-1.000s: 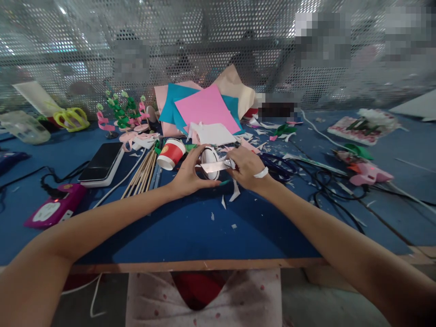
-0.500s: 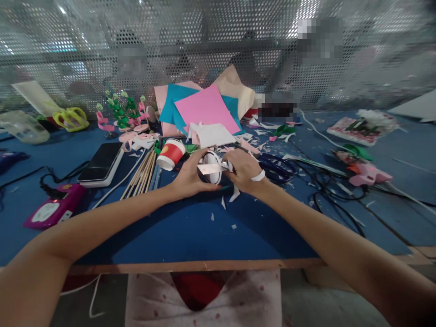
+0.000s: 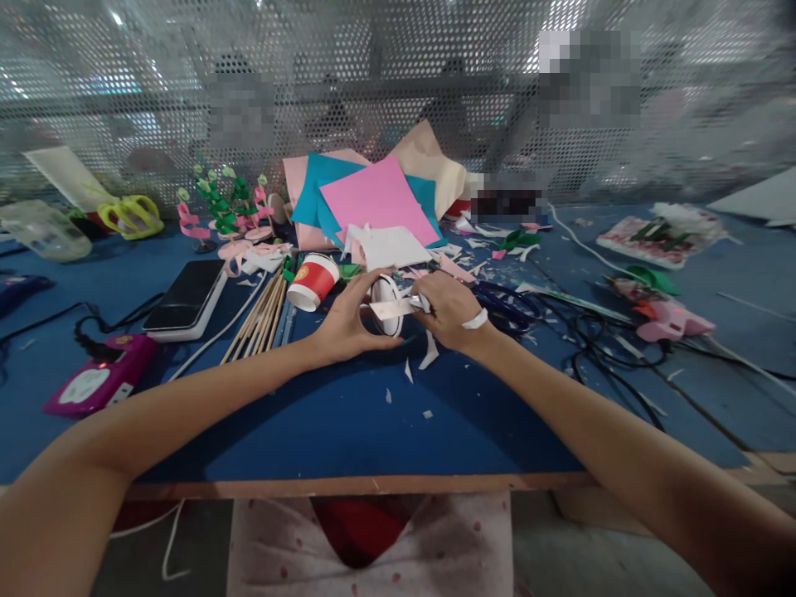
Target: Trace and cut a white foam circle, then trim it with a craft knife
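My left hand (image 3: 345,325) is curved around a round, cup-like piece (image 3: 388,286) with a white inside and a dark rim, its thumb at the near side. From the closed fingers of my right hand (image 3: 446,308) a flat, shiny blade (image 3: 390,309) points left across the opening of that piece. The handle is mostly hidden in the fist, so the exact kind of tool cannot be told. A white strip (image 3: 476,319) is stuck on the right wrist. Just left of the hands, a red and white paper cup (image 3: 313,282) lies tilted.
Wooden sticks (image 3: 258,319), a phone-like device (image 3: 186,298) and a purple power socket (image 3: 103,377) lie left. Coloured paper sheets (image 3: 379,199) and scraps are behind. Blue-handled scissors (image 3: 507,305), black cables (image 3: 597,348) and a pink glue gun (image 3: 675,322) lie right.
The blade has shifted a little to the right and tilted slightly. My right hand has moved slightly right, while my left hand keeps its hold on the round piece.
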`<state>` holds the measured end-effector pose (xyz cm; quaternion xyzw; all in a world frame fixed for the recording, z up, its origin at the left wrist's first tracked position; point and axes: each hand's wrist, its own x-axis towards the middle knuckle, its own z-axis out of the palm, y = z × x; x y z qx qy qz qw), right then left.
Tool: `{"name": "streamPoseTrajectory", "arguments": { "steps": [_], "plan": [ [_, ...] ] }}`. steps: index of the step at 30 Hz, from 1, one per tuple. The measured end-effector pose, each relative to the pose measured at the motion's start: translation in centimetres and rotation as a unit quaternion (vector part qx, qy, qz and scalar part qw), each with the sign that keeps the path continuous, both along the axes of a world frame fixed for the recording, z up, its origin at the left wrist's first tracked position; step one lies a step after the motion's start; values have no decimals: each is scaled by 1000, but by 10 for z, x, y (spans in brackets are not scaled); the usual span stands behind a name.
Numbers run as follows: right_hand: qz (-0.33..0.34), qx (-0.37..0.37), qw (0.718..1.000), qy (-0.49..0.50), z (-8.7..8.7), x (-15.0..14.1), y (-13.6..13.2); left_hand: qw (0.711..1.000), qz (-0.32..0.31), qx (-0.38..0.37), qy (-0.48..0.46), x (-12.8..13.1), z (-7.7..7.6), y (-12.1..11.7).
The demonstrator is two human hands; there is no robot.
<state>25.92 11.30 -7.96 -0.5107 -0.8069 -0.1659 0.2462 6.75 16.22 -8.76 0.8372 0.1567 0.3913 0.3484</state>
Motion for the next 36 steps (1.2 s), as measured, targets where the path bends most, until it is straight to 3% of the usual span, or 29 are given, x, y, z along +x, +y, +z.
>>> {"name": "streamPoseTrajectory", "arguments": {
  "steps": [5,11,21,36],
  "plan": [
    [-21,14,999,32,-2,-3,1,998,-21,49,33,2,-2,-2],
    [-55,56,992,94,-11,3,8,998,58,22,23,4,-11,3],
    [14,36,999,11,-2,12,6,998,58,13,17,2,-4,1],
    [20,25,999,-18,-4,4,4,993,74,74,60,1,-4,1]
  ]
}}
